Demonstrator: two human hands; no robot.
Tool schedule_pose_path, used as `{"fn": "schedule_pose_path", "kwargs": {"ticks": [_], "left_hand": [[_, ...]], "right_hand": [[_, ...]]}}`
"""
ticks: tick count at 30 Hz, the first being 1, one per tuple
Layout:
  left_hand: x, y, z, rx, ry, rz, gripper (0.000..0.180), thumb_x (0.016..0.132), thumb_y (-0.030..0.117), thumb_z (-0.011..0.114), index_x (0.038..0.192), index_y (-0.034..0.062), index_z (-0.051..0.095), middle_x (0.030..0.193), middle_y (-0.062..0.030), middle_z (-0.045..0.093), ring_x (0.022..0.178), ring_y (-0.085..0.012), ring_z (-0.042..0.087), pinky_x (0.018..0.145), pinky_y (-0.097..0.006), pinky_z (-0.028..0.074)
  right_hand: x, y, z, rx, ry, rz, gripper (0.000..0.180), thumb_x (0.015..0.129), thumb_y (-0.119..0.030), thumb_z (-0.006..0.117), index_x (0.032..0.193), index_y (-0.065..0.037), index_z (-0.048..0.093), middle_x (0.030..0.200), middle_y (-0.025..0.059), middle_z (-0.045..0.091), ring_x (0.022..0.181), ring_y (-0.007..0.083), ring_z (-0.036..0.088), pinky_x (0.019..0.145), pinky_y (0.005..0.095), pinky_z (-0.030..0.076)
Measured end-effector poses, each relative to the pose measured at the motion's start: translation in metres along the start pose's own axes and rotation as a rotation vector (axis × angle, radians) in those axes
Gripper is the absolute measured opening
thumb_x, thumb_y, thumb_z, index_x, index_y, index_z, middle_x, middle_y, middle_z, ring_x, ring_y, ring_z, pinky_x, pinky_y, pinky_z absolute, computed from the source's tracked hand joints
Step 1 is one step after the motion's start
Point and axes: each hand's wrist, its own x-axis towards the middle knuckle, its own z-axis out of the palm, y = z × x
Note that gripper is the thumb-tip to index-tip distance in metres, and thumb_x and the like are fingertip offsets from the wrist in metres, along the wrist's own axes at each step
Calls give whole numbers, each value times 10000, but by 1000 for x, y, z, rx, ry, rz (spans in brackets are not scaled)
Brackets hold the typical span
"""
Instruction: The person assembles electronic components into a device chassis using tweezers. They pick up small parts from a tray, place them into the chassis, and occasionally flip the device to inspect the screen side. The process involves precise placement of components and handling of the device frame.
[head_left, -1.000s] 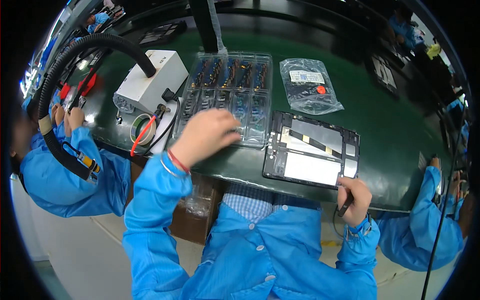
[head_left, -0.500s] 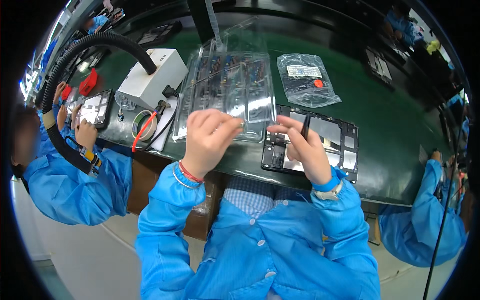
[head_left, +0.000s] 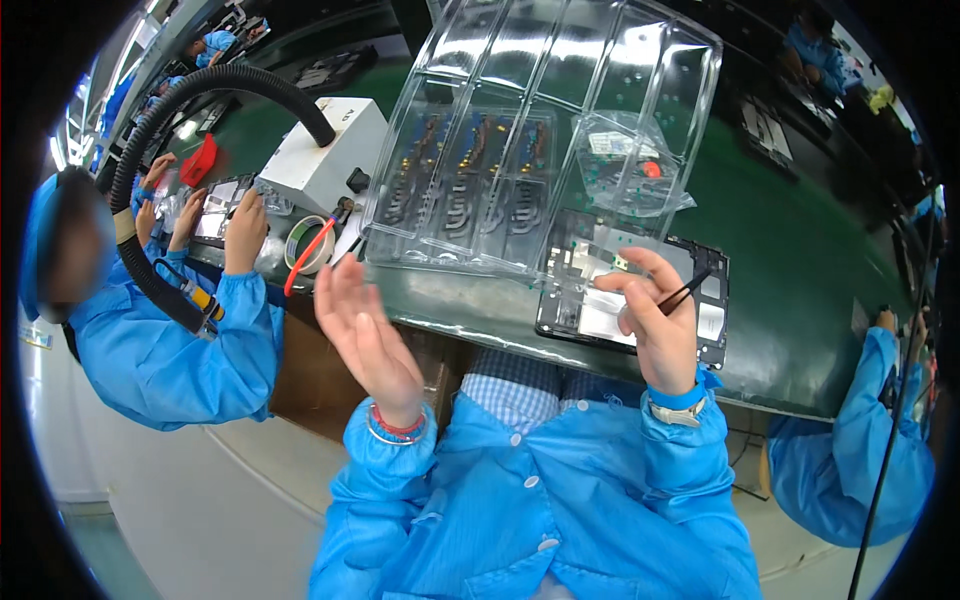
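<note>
Black tweezers (head_left: 686, 290) are tucked in the fingers of my right hand (head_left: 660, 325). Its thumb and forefinger meet at the near right corner of a clear compartmented plastic cover (head_left: 540, 85); I cannot tell how firmly they pinch it. The cover stands tilted up over a clear tray (head_left: 400, 245) with several small circuit boards (head_left: 480, 150) inside. To the left, my left hand (head_left: 368, 340) is open, fingers spread and slightly blurred, holding nothing. Partly behind my right hand lies an opened tablet (head_left: 712, 320), its inside facing up.
A clear bag (head_left: 600, 185) with a red dot lies behind the cover. At left stand a white box (head_left: 325, 160) with a black flexible hose (head_left: 130, 190), a tape roll (head_left: 305, 245) and a red-sleeved cable (head_left: 312, 258). A co-worker's hand (head_left: 245, 230) works on another tablet.
The clear cover has risen and swung up and right, over the bag. My left hand has opened and moved left and down. My right hand has shifted slightly right and down, tweezers now slanting.
</note>
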Motion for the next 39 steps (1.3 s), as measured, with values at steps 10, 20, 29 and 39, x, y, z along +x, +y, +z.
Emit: {"fn": "schedule_pose_path", "kwargs": {"ticks": [10, 20, 29, 39], "left_hand": [[-44, 12, 12, -741, -475, -508, 622, 851, 228, 573, 1359, 125, 229, 1273, -196, 422, 1131, -322, 479, 897, -395, 445], [-44, 38, -137, -853, -221, -583, 379, 852, 209, 471, 1212, 95, 443, 942, -139, 625, 759, -226, 628, 572, -280, 518], [-110, 99, -344, -364, -3, -758, 411, 802, 214, 476, 1179, 51, 461, 670, -71, 571, 440, -105, 464, 366, -209, 376], [-126, 85, -369, 34, 213, -850, 409, 855, 158, 436, 1249, 60, 388, 874, -125, 638, 674, -141, 613, 482, -185, 433]], "right_hand": [[-54, 27, 11, 35, -68, -51, 339, 836, -71, 547, 1158, -9, 462, 931, 164, 634, 598, 47, 456, 530, 181, 357], [-97, 42, 12, -122, -194, -193, 281, 887, -196, 498, 1052, 24, 554, 832, 84, 650, 582, 29, 433, 525, 173, 323], [-109, 50, 18, -39, -112, -128, 192, 902, -113, 442, 930, 25, 572, 708, 72, 608, 581, 53, 437, 535, 198, 346], [-128, 59, 3, -174, -106, -130, 213, 908, -143, 442, 907, 18, 580, 686, 65, 599, 595, 72, 473, 537, 212, 356]]}}
